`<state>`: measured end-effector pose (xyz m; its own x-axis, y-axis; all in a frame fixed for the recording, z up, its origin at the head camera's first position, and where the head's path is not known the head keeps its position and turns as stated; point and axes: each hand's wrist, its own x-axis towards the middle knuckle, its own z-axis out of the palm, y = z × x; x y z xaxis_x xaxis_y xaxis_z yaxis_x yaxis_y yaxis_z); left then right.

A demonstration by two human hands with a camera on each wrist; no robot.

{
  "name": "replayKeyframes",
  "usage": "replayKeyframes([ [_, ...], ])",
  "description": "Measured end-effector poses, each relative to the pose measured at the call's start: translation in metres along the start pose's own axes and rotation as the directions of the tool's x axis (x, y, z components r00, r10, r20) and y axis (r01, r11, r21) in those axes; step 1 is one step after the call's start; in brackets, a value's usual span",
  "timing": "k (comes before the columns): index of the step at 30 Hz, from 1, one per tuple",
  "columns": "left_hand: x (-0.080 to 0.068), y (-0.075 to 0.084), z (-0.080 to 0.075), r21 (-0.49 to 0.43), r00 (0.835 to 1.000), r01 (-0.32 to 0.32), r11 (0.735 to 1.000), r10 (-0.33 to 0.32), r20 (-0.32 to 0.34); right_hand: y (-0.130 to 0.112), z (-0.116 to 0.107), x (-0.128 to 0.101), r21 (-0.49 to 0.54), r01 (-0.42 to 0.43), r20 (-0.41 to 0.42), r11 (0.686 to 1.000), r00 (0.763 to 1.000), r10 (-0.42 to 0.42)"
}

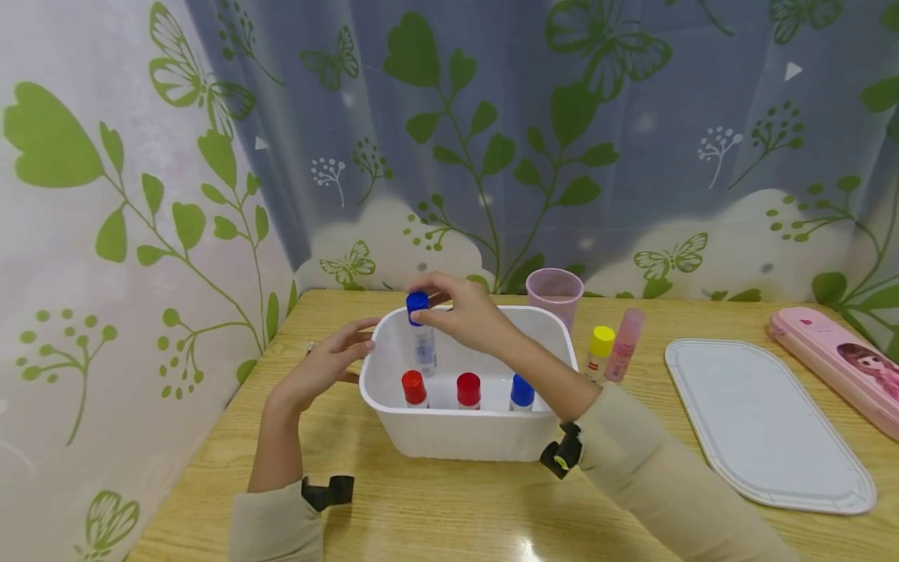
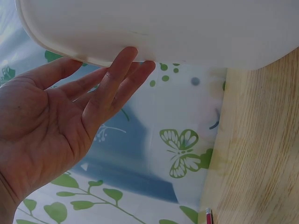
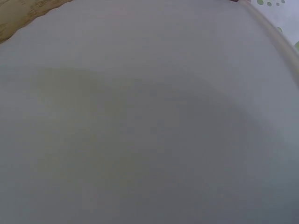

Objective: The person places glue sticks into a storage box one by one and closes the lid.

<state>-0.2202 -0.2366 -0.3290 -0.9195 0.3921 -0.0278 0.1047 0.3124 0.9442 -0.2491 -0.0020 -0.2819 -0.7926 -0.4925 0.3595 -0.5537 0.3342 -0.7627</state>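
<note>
White tub (image 1: 449, 437): it sits near the counter's (image 1: 435, 515) left front, your hands at its far side.
Inside, front wall: two red-capped sticks (image 1: 414, 388) and one blue-capped stick (image 1: 522, 391) stand upright in a row.
Left hand (image 1: 325, 365): your straight, relaxed fingers (image 2: 122, 70) touch the tub's left wall, likely steadying it.
Right hand (image 1: 463, 311): you pinch the blue cap of a glue stick (image 1: 422, 337), upright, low inside the tub's far-left corner.
Beyond the tub: yellow-capped and pink sticks, a pink cup (image 1: 555, 295).
</note>
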Motion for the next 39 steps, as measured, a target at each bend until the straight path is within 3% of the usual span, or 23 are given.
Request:
replayKeyframes([
  [8,0.001,-0.001,-0.001,0.003,1.000,0.000,1.000,0.000,0.002,0.007,0.008,0.005,0.067,-0.148,0.042,0.987,0.988,0.146],
  [18,-0.001,-0.001,-0.001,0.006,1.000,-0.006,1.000,0.006,0.004,0.013,0.016,0.006,0.135,-0.275,0.129,0.952,0.957,0.258],
  [25,0.000,0.000,0.000,0.013,1.000,-0.011,1.000,0.011,0.005,0.022,0.023,0.004,0.147,-0.307,0.129,0.940,0.948,0.290],
  [39,0.000,-0.002,-0.001,0.023,1.000,-0.026,0.999,0.026,0.006,0.026,0.029,0.001,0.060,-0.302,0.151,0.951,0.945,0.290],
])
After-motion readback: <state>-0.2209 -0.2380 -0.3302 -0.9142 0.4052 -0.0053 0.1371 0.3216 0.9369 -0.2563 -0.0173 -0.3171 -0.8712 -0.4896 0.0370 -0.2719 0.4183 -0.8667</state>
